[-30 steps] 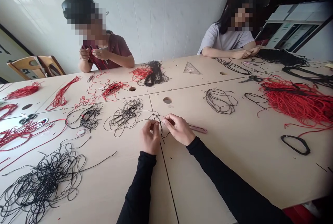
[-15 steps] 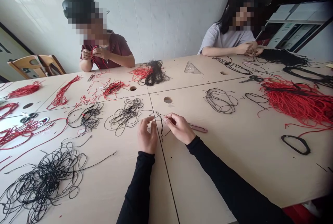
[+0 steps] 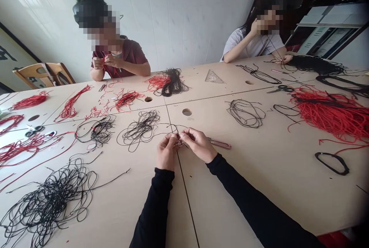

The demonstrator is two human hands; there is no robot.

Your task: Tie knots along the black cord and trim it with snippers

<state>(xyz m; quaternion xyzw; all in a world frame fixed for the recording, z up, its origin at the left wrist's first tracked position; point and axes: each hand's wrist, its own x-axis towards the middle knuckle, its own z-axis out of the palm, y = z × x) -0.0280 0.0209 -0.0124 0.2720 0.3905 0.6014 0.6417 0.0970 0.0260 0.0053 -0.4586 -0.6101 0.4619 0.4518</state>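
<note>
Near the middle of the table, my left hand (image 3: pixel 166 152) pinches a thin black cord (image 3: pixel 178 134) between thumb and fingers. Close beside it on the right, my right hand (image 3: pixel 198 144) grips the same cord with thumb and forefinger. Loose ends of the cord hang below the fingertips, and a thin strand curves away above them. A pink-handled tool (image 3: pixel 219 143) lies just right of my right hand. To the left of my left hand rests a loose coil of black cord (image 3: pixel 141 127).
A large black cord tangle (image 3: pixel 54 198) covers the near left. Red cords (image 3: pixel 331 113), scissors (image 3: pixel 281 88) and a black loop (image 3: pixel 331 163) lie at right. A clear triangle (image 3: pixel 213 77) is farther back. Two people sit across the table (image 3: pixel 225 202).
My left hand has closed from an open pose onto the cord beside my right hand. The person at the right has raised one hand toward the head.
</note>
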